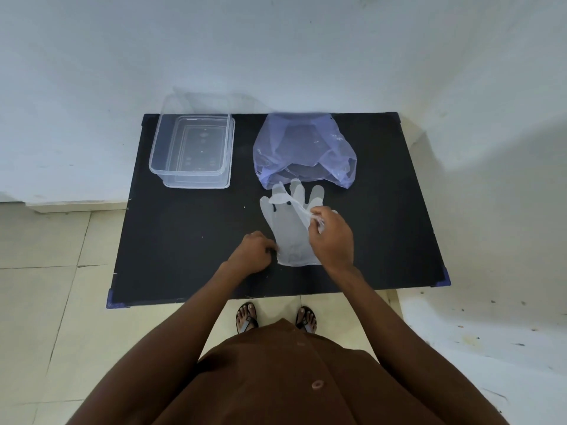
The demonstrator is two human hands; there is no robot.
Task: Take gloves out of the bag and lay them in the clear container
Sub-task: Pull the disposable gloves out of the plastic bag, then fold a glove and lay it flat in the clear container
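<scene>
head: right hand (329, 237) pinches glove (290, 228), left hand (253, 251) pins cuff; bag (303, 148) beyond.

A person seen from above wears a dark brown button-front garment (276, 378) with a round brown button (317, 384) near the middle. Both forearms are bare. On the feet are open-toed sandals (246, 319) with grey straps across the toes.

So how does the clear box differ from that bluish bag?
The clear container is rigid, rectangular and colourless; the bag is soft, crumpled and tinted blue-violet. The container sits on the table's far left, the bag far right, its mouth beside the glove. The container looks empty; the bag's contents are unclear. Both are see-through plastic.
</scene>
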